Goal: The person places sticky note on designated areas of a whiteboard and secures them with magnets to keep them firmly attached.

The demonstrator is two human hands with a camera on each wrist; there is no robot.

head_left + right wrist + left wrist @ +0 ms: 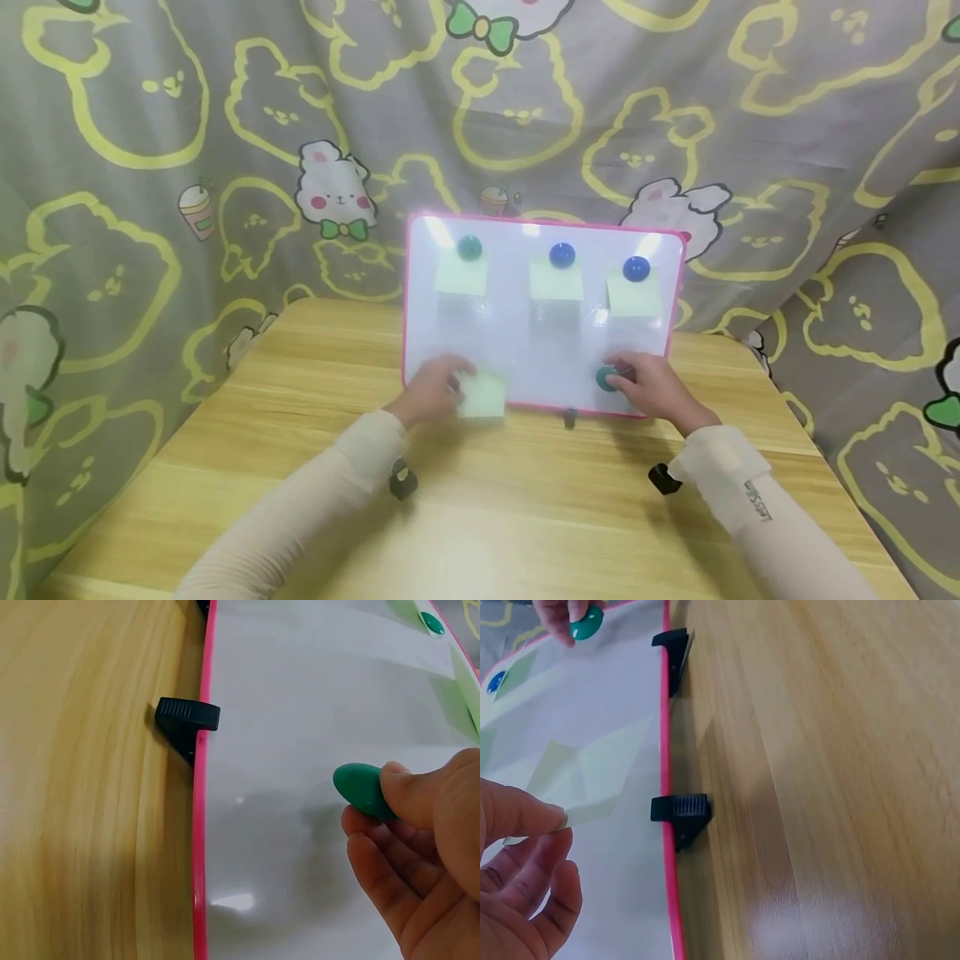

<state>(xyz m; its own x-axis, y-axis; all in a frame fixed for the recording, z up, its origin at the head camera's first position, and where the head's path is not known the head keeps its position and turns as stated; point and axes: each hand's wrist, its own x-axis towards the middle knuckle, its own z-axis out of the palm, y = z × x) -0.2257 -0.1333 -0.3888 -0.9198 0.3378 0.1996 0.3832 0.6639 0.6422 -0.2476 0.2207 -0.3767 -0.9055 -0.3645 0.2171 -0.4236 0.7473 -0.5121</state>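
My left hand [433, 389] pinches a pale green sticky note [483, 395] by its edge, in front of the lower left part of a whiteboard [517, 350] with a pink frame. Thumb and fingertips grip that note [592, 776] in the left wrist view. A green round magnet [361, 789] is between the thumb and fingers of my right hand [651, 385], close over the board's lower right. Along the top of the board, three notes hang under magnets: one under a green magnet [469, 247], the others under a blue magnet [562, 255] and another blue magnet [637, 268].
The board leans back on a wooden table [480, 517], its lower edge in black clips [681, 810]. A grey curtain [420, 108] with yellow cartoon outlines hangs behind and around the table. Black wrist devices [402, 479] show beneath the sleeves.
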